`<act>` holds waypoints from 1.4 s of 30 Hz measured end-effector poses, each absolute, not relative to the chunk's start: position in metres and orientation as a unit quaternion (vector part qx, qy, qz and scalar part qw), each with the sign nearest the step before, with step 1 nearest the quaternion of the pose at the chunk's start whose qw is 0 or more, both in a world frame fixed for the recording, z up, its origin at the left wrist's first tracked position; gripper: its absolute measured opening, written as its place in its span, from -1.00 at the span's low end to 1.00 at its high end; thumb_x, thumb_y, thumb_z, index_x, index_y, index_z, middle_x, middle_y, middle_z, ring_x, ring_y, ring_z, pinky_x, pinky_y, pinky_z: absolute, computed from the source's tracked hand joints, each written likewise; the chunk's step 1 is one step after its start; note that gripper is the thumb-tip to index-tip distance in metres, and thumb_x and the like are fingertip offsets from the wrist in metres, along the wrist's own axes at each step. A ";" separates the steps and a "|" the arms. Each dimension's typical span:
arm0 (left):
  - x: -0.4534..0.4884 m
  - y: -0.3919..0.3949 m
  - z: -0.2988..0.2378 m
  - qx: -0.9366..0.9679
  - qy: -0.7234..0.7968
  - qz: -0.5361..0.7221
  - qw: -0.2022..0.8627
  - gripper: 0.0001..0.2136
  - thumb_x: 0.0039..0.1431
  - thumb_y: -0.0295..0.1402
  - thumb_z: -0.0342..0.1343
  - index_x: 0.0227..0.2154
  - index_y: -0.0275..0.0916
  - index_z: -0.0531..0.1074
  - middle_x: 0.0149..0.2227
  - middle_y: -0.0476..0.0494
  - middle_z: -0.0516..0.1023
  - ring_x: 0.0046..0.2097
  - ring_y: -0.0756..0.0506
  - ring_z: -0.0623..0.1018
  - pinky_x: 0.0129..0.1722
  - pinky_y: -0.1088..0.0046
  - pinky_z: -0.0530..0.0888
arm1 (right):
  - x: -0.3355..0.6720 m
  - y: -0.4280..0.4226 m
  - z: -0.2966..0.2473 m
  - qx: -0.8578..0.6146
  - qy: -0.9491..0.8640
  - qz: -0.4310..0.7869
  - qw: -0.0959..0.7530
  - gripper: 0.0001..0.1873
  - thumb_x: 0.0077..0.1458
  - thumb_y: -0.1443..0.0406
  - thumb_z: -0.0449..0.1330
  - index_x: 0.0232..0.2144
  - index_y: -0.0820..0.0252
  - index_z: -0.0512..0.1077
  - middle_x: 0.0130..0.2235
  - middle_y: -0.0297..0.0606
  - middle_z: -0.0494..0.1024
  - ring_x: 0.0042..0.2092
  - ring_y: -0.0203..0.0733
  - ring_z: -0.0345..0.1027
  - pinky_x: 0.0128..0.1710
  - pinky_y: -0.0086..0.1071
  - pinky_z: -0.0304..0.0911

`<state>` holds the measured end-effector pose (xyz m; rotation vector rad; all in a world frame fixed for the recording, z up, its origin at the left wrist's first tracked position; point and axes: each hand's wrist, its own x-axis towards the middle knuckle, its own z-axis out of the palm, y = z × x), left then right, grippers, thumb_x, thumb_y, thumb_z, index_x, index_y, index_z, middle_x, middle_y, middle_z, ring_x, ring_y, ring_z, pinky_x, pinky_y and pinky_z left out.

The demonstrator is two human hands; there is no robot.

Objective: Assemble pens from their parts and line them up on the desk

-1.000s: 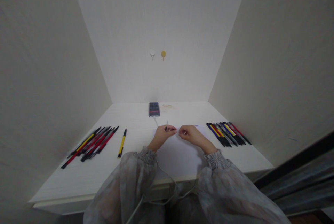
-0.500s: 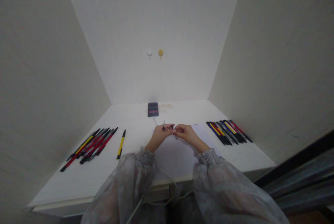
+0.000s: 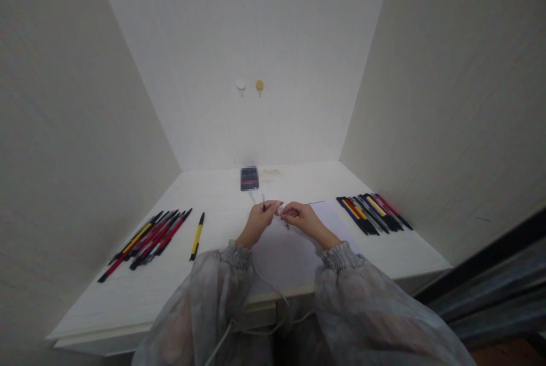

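My left hand (image 3: 258,223) is closed above a white sheet of paper (image 3: 290,258). A slim pen part (image 3: 263,202), clear at the top and black below, sticks up from its fingers. My right hand (image 3: 302,219) pinches a small, thin pen part (image 3: 287,225), whose dark tip points down toward the paper. The fingertips of both hands nearly meet, and the fingers hide much of the parts. To the left, a yellow and black pen (image 3: 197,237) lies alone on the white table.
Several red, black and yellow pens (image 3: 149,238) lie in a pile at the left. A row of several pens (image 3: 373,214) lies at the right. A dark phone (image 3: 249,178) with a cable is at the back, before a wall with two hooks (image 3: 259,86).
My hands have drawn slightly apart at the fingertips. The pen part in my left hand has turned more upright, and the dark tip below my right fingers shows more clearly.
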<state>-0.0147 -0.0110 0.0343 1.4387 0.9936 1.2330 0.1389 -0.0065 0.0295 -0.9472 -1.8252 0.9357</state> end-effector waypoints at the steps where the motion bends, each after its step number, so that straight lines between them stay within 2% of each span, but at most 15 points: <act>1: -0.015 -0.011 0.034 0.587 0.407 0.512 0.477 -0.64 -0.07 -0.13 0.01 -0.33 -0.35 0.41 -0.58 0.03 0.30 -0.66 0.15 0.11 -0.68 0.58 0.04 | 0.139 -0.006 0.030 -0.379 -0.724 0.380 0.434 -0.85 -0.17 0.27 0.17 -0.49 0.26 0.36 -0.50 -0.32 0.44 -0.47 -0.34 0.29 -0.45 -0.45 0.19; 5: -0.015 -0.009 0.033 0.580 0.394 0.534 0.472 -0.68 -0.05 -0.17 0.01 -0.31 -0.32 0.35 -0.56 0.06 0.27 -0.66 0.16 0.11 -0.67 0.58 0.05 | 0.139 -0.007 0.033 -0.365 -0.685 0.418 0.472 -0.84 -0.16 0.27 0.16 -0.48 0.25 0.32 -0.48 -0.31 0.45 -0.42 -0.31 0.33 -0.38 -0.42 0.20; 8: -0.013 -0.008 0.031 0.558 0.370 0.562 0.486 -0.73 -0.07 -0.26 0.04 -0.30 -0.25 0.20 -0.52 0.09 0.26 -0.63 0.15 0.16 -0.64 0.61 0.11 | 0.140 -0.009 0.037 -0.340 -0.654 0.449 0.505 -0.85 -0.12 0.27 0.14 -0.48 0.22 0.26 -0.49 -0.32 0.46 -0.40 -0.31 0.35 -0.34 -0.40 0.21; 12: -0.011 -0.008 0.028 0.545 0.362 0.573 0.492 -0.82 -0.02 -0.32 -0.02 -0.37 -0.23 0.09 -0.49 0.08 0.26 -0.57 0.12 0.25 -0.55 0.58 0.21 | 0.140 -0.011 0.041 -0.307 -0.633 0.467 0.535 -0.87 -0.06 0.26 0.10 -0.46 0.19 0.22 -0.50 -0.34 0.45 -0.42 -0.31 0.34 -0.37 -0.39 0.21; 17: -0.015 -0.005 0.026 0.630 0.392 0.532 0.409 -0.88 0.04 -0.31 -0.08 -0.42 -0.26 0.18 -0.59 0.08 0.22 -0.52 0.07 0.27 -0.48 0.54 0.24 | 0.142 -0.006 0.036 -0.313 -0.646 0.436 0.543 -0.87 -0.07 0.27 0.11 -0.41 0.17 0.25 -0.50 -0.39 0.38 -0.43 -0.33 0.30 -0.36 -0.40 0.21; 23: -0.024 -0.004 0.028 0.679 0.417 0.523 0.302 -0.89 0.01 -0.33 -0.01 -0.44 -0.26 0.26 -0.51 0.03 0.30 -0.44 0.05 0.31 -0.41 0.52 0.26 | 0.149 -0.001 0.033 -0.379 -0.702 0.283 0.533 -0.87 -0.08 0.27 0.12 -0.42 0.20 0.33 -0.41 -0.33 0.37 -0.33 -0.29 0.25 -0.27 -0.40 0.16; 28: -0.028 -0.005 0.031 0.709 0.428 0.514 0.224 -0.90 -0.01 -0.33 0.02 -0.46 -0.26 0.29 -0.45 -0.01 0.35 -0.36 0.01 0.36 -0.33 0.49 0.29 | 0.153 0.001 0.032 -0.390 -0.716 0.246 0.524 -0.86 -0.06 0.27 0.09 -0.41 0.21 0.34 -0.39 -0.28 0.40 -0.31 -0.27 0.26 -0.26 -0.38 0.17; 34: -0.032 -0.003 0.032 0.729 0.441 0.501 0.150 -0.94 -0.04 -0.38 0.05 -0.48 -0.26 0.31 -0.45 -0.01 0.35 -0.36 0.01 0.36 -0.34 0.48 0.30 | 0.155 0.005 0.026 -0.401 -0.728 0.207 0.516 -0.86 -0.07 0.29 0.09 -0.40 0.22 0.36 -0.38 -0.26 0.42 -0.32 -0.26 0.27 -0.27 -0.38 0.19; 42: -0.033 -0.003 0.030 0.779 0.422 0.457 0.082 -0.93 -0.05 -0.51 0.02 -0.45 -0.25 0.30 -0.42 -0.04 0.33 -0.30 -0.02 0.34 -0.27 0.44 0.31 | 0.158 0.005 0.024 -0.403 -0.775 0.113 0.473 -0.89 -0.05 0.32 0.10 -0.41 0.21 0.39 -0.40 -0.24 0.42 -0.32 -0.24 0.26 -0.28 -0.35 0.18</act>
